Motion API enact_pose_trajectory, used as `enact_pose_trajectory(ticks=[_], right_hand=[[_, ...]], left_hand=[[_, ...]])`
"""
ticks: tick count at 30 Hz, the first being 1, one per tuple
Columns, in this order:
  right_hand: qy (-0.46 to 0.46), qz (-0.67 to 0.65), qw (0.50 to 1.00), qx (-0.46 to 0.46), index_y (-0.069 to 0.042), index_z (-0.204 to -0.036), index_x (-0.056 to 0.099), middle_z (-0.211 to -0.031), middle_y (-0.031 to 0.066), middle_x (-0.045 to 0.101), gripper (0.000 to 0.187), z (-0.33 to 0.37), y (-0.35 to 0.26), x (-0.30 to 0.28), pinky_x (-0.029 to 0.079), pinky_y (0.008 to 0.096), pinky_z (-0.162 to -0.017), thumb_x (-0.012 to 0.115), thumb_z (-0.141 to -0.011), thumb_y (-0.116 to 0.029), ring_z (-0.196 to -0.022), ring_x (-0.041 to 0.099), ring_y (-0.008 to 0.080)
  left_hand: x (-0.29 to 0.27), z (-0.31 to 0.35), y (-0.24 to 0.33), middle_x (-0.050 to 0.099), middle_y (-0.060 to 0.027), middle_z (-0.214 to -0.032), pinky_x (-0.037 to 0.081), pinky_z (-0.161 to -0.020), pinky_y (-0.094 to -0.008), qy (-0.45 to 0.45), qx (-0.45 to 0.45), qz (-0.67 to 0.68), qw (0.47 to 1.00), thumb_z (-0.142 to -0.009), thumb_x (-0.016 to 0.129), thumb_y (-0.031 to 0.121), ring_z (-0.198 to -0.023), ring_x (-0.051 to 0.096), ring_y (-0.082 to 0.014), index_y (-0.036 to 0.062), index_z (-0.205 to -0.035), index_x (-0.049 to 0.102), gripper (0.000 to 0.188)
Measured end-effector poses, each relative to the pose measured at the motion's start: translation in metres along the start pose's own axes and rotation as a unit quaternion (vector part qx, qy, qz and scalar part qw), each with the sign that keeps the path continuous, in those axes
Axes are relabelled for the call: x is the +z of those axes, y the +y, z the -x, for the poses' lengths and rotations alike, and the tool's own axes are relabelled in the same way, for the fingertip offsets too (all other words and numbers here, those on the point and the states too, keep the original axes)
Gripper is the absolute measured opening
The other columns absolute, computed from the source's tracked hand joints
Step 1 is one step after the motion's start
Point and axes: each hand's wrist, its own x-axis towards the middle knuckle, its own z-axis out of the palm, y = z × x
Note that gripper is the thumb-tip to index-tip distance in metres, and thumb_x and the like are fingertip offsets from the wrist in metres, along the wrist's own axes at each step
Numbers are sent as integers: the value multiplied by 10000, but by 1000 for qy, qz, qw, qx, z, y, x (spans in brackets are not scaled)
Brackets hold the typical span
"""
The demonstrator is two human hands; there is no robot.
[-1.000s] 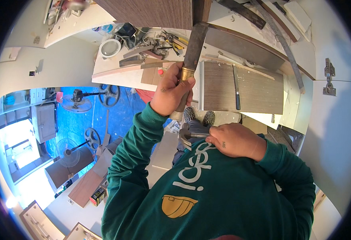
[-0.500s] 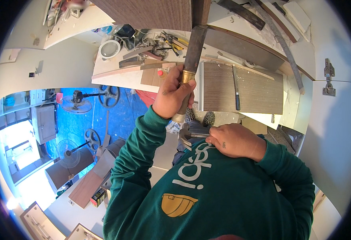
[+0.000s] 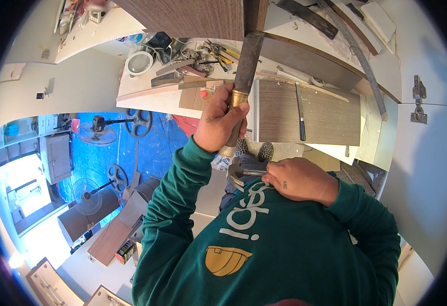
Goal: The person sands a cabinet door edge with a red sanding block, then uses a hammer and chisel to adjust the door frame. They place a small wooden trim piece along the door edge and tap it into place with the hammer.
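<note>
Left hand (image 3: 218, 121) gripping chisel (image 3: 248, 64) by handle, tip at brown board (image 3: 193, 18); right hand (image 3: 302, 181) closed around hammer (image 3: 237, 171), near sweatshirt (image 3: 295, 239).

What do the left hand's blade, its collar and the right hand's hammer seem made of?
Blade: probably steel, judging by its flat, dark, dull brownish-grey surface.
Collar: likely brass, from its yellow metallic shine.
Hammer: the head looks like grey, worn steel, with pale glints; the right hand hides the grip, so I can't tell its material.
</note>
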Motion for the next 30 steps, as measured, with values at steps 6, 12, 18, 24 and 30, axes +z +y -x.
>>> enact_pose_trajectory(ticks=[6,12,18,24,30], right_hand=[[-1,1,1000,0,-17,-865,600,-714,206,646,308,-1,1,0,527,493,-657,551,-994,-293,-682,661,401],[9,0,1000,-4,-17,-852,599,-712,210,645,307,-1,1,0,526,499,-654,552,-991,-287,-682,661,402],[18,-2,1000,-9,-18,-851,598,-712,210,642,300,1,1,-1,522,501,-653,553,-987,-282,-687,659,402],[14,-5,1000,-4,-20,-864,597,-727,208,643,297,2,1,-4,517,502,-663,545,-989,-284,-698,653,410],[5,-7,1000,25,-21,-870,586,-759,221,640,309,5,-2,-9,490,516,-679,557,-987,-305,-746,639,432]], left_hand=[[-1,0,1,550,-44,-804,464,-495,-252,7,-4,-6,1000,-1014,564,126,-553,546,-105,-27,-1317,407,374],[-3,0,1,553,-44,-822,469,-494,-255,3,-5,-7,1000,-1011,566,117,-554,550,-105,-28,-1327,407,382],[-2,-1,3,556,-46,-811,465,-481,-255,-1,1,1,1000,-1010,557,97,-545,549,-106,-31,-1330,412,374],[0,0,2,559,-50,-812,467,-482,-259,12,-5,7,1000,-1008,559,96,-543,551,-112,-37,-1320,415,368],[2,0,0,550,-50,-816,469,-482,-261,13,0,5,1000,-1007,553,87,-545,552,-111,-32,-1306,417,350]])
